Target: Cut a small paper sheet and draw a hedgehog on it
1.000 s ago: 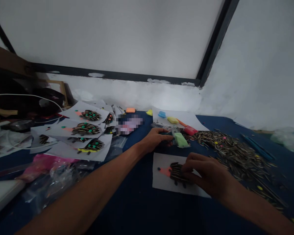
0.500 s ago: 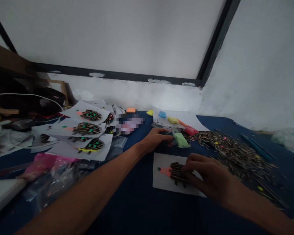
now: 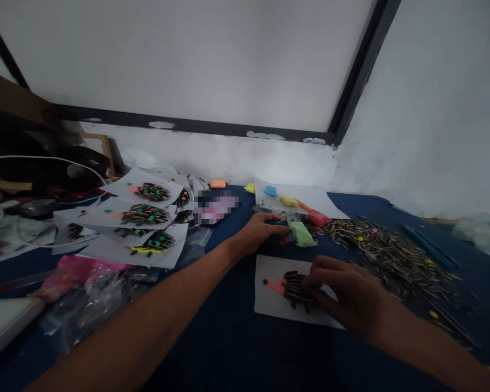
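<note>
A sheet of white paper point(image 3: 269, 305) lies in front of me, bearing a hedgehog picture point(image 3: 294, 288) with an orange-pink clay snout, a dark nose and sunflower-seed spines. Over the hedgehog's right side, my right hand point(image 3: 343, 294) presses down with thumb and fingers pinched together; whatever is between the fingertips is hidden. Beyond the paper, my left hand point(image 3: 261, 231) has its fingers closed on a dark green clay packet point(image 3: 282, 223), mostly covered by the fingers. Beside it sits a light green clay packet point(image 3: 302, 234).
A large heap of sunflower seeds point(image 3: 387, 250) spreads at the right, near blue tweezer-like strips point(image 3: 428, 245). Finished-looking hedgehog sheets point(image 3: 147, 215) overlap at the left, above crumpled clear plastic bags point(image 3: 102, 294). Coloured clay packets point(image 3: 288, 201) rest on paper by the wall.
</note>
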The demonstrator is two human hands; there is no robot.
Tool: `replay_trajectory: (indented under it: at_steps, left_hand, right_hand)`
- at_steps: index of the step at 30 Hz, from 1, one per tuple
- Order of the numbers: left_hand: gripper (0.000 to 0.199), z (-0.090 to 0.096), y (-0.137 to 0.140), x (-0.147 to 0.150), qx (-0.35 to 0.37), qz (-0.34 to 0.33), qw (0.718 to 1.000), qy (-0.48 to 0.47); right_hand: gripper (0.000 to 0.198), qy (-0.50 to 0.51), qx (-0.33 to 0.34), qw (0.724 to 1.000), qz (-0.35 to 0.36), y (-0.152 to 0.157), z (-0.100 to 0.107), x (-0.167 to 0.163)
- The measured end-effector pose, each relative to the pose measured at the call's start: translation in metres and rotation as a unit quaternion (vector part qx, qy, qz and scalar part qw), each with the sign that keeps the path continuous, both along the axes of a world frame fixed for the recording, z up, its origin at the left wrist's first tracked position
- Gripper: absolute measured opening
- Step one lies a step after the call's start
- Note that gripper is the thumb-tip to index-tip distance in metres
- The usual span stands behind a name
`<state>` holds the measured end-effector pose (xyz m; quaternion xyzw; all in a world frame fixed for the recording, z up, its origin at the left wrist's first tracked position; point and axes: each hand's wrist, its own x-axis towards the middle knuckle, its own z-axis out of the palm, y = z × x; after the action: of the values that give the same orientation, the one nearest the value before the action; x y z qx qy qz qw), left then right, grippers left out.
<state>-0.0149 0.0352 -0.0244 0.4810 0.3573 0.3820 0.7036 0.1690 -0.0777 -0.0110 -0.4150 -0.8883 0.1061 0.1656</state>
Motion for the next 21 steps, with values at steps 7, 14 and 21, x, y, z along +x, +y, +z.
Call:
replay_trajectory:
  at_steps: [7, 14, 21]
  left_hand:
    - [0.012, -0.0013, 0.0009, -0.0004, -0.003, -0.007, 1.0, -0.013]
    - [0.014, -0.0004, 0.0006, 0.0004, -0.011, 0.005, 1.0, -0.003]
    - [0.012, -0.0012, 0.0011, 0.0004, -0.003, -0.001, 1.0, -0.013]
  right_hand:
    - [0.013, 0.009, -0.003, 1.0, -0.009, 0.0005, 0.0022, -0.0028]
    - [0.015, -0.002, -0.019, 1.0, -0.004, -0.0006, 0.0052, -0.0018]
    - [0.017, -0.005, -0.024, 1.0, -0.003, -0.0014, 0.0054, -0.003]
